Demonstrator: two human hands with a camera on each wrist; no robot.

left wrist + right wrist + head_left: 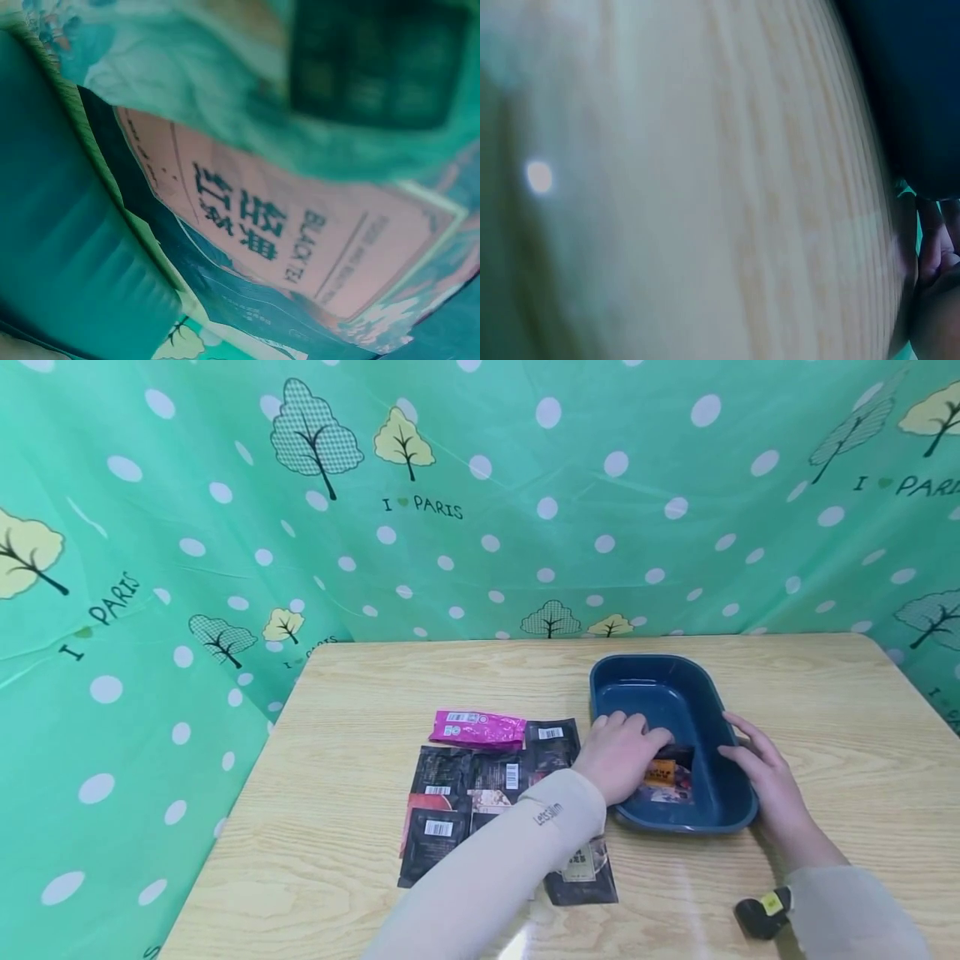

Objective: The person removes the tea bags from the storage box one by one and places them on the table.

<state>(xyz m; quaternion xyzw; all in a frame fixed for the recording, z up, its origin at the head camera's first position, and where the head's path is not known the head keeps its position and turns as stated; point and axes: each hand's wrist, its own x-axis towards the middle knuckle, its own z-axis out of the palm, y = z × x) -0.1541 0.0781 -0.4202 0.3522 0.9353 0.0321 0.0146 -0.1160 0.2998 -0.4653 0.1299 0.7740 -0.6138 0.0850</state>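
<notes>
A dark blue plastic basin (652,670) stands toward the right of the table. My left hand (622,752) reaches over its left wall, fingers bent at the top of a black packet with an orange label (663,774) inside; the thumb is hidden. My right hand (765,777) grips the basin's right rim. Under my left forearm lies a black tea packet with a pale label (579,867). A pale label reading "BLACK TEA" (300,240) fills much of the left wrist view, beside the basin's wall (67,210).
Left of the basin, several black packets (442,768) lie in rows, partly covered by my left sleeve. A bright pink packet (478,729) lies behind them. Beside my right cuff is a small black object with a yellow label (763,914). A green patterned cloth (480,543) hangs behind the table.
</notes>
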